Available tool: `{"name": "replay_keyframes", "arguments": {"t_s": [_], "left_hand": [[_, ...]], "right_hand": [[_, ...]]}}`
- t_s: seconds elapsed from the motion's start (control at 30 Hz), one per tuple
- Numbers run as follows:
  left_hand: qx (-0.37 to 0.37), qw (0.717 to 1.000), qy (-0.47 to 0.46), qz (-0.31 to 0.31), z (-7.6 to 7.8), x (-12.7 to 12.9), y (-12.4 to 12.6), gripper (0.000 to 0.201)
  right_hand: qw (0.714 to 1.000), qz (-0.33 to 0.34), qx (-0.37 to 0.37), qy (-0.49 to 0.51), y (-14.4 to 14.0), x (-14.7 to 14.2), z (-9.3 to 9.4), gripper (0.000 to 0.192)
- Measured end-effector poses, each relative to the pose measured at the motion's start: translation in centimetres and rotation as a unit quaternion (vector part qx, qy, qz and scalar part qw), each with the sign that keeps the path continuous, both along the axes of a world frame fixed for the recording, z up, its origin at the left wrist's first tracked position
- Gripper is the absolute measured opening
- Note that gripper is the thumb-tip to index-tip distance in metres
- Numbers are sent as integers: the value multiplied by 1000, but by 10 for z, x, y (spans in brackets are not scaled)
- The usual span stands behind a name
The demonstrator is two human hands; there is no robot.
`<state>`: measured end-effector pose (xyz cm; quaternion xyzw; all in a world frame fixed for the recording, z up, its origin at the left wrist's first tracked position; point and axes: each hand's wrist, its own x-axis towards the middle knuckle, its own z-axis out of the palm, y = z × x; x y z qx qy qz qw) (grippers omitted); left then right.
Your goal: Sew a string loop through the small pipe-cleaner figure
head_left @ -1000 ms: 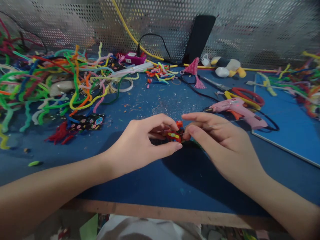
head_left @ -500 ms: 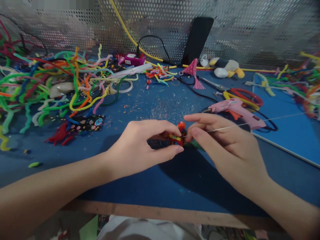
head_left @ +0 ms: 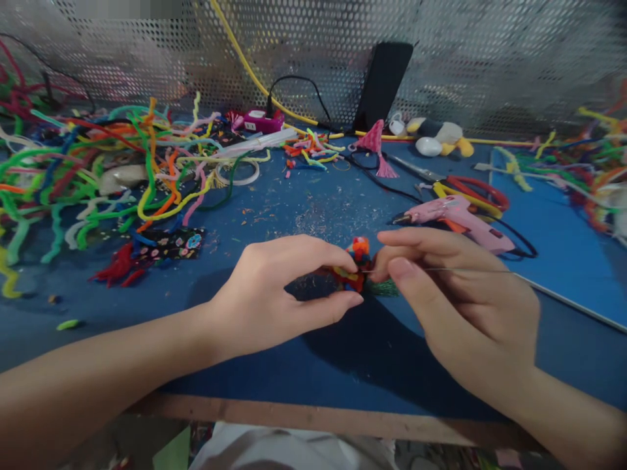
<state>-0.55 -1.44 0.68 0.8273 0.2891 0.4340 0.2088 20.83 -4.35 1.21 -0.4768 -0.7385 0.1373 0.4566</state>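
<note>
Between the thumb and fingers of my left hand [head_left: 289,297] is a small craft piece [head_left: 360,251] in red, orange, yellow and blue; its lower part is partly covered by the fingers. Green strands [head_left: 385,288] show just right of it, on or above the table. Close by on the right, my right hand [head_left: 455,294] pinches a thin pale thread [head_left: 460,269] between thumb and forefinger. The thread runs from the craft piece through the pinch and out to the right. Whether it is thread or fine wire is hard to tell.
Bent pipe cleaners [head_left: 112,170] are heaped at the left. Behind my right hand lie a pink glue gun [head_left: 455,219] and red-and-yellow-handled scissors [head_left: 475,192], beside a blue board [head_left: 563,248]. A dark phone [head_left: 385,85] leans on the perforated metal panel [head_left: 465,65].
My right hand has shifted slightly right and down, and the thread now lies nearly level instead of slanting up. The craft piece has turned or moved a little right in my left hand.
</note>
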Motion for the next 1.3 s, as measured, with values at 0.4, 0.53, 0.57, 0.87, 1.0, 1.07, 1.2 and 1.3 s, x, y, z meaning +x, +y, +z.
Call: {"name": "replay_keyframes", "arguments": {"t_s": [0.4,0.53,0.57,0.87,1.0,1.07,1.2,1.3], "left_hand": [[14,1000,-3,10,0,1,0,15],[-16,1000,-7,8,1,1,-1,14],[-29,1000,-10,6,1,1,-1,13],[-176,980,-83,-31,-2,3,-5,18],[-233,961,-140,-44,-4,4,-6,28],[-251,953,-161,-51,-5,5,-6,29],[-258,948,-176,-57,-6,4,-8,29],[-255,951,-168,-49,-6,4,-8,30]], "right_hand": [[999,-25,10,-34,-1,0,1,21],[999,-13,25,-47,-1,1,0,24],[998,-8,32,-53,-1,1,0,25],[998,21,56,-25,-2,0,-1,31],[998,31,54,-5,-3,0,1,41],[998,51,46,8,-2,0,2,45],[994,90,13,64,1,2,1,47],[990,100,-17,102,3,4,-2,45]]}}
